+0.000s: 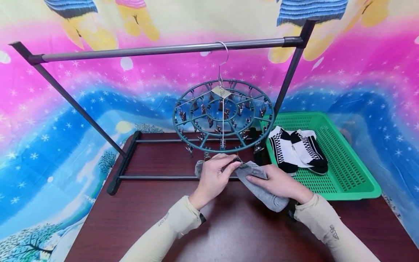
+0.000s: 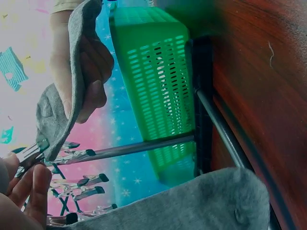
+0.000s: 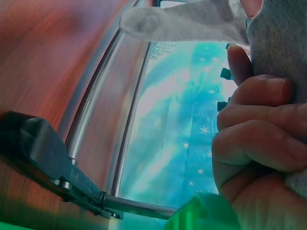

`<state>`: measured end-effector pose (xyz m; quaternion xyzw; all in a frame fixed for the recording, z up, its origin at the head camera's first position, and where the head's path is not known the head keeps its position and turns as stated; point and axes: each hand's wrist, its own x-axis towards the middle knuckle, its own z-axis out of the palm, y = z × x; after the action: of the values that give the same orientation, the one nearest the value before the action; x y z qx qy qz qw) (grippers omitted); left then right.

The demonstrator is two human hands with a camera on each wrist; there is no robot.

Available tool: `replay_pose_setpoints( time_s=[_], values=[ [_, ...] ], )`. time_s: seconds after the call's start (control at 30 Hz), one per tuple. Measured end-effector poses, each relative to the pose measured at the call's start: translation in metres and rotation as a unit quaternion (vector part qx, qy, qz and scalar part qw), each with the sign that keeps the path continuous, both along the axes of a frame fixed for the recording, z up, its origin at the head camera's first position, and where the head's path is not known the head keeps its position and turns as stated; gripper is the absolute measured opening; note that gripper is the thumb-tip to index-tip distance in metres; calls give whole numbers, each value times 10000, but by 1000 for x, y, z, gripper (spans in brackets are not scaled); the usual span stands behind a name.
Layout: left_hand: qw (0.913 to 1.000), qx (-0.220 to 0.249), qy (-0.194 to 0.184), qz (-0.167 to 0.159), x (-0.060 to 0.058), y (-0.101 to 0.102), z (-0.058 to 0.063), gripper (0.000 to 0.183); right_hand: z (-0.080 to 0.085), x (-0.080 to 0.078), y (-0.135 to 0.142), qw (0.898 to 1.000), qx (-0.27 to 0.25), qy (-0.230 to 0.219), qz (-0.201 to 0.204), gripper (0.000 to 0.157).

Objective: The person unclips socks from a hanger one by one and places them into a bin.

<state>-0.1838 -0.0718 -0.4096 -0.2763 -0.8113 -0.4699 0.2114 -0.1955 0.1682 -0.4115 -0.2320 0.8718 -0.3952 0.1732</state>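
Note:
My left hand [image 1: 214, 178] pinches a metal clip [image 2: 31, 155] between thumb and fingers, below the front rim of a round green clip hanger [image 1: 209, 149]. In my right hand [image 1: 281, 182] is a grey sock [image 1: 266, 193], held between thumb and curled fingers with its toe hanging toward me. The sock's upper edge meets the clip's tip in the left wrist view; whether the clip bites it, I cannot tell. A second grey sock [image 2: 192, 206] hangs beside my left hand, mostly hidden behind it in the head view.
The hanger hooks over the bar [image 1: 163, 50] of a dark metal rack, whose lower rails [image 1: 157, 177] rest on the brown table [image 1: 163, 214]. At the right stands a green basket [image 1: 356, 174] holding black-and-white socks [image 1: 299, 151]. A patterned cloth [image 1: 360, 80] hangs behind.

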Motion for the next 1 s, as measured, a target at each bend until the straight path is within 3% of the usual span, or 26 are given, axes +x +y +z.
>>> replay_pose_setpoints(
  time_s=[0.23,0.5,0.73,0.87,0.93,1.0],
  values=[
    [9993,120,240,271,1,-2,-1,26,2,0,7,9994,205,279,-54,32],
    [9980,-402,282,396,1,-7,-4,23,25,-1,28,9987,208,362,-281,25],
    [9958,-746,362,379,8,-12,-9,42,43,-6,54,9939,147,1011,-417,22],
    [9894,-943,952,553,14,-18,-8,52,48,-9,67,9898,137,1273,-628,24],
    [9828,-849,1534,582,15,-23,-7,47,49,-12,74,9878,184,1338,-779,23],
    [9707,-632,2236,611,14,-31,-6,36,50,-17,81,9872,198,1287,-921,25]
  ],
)
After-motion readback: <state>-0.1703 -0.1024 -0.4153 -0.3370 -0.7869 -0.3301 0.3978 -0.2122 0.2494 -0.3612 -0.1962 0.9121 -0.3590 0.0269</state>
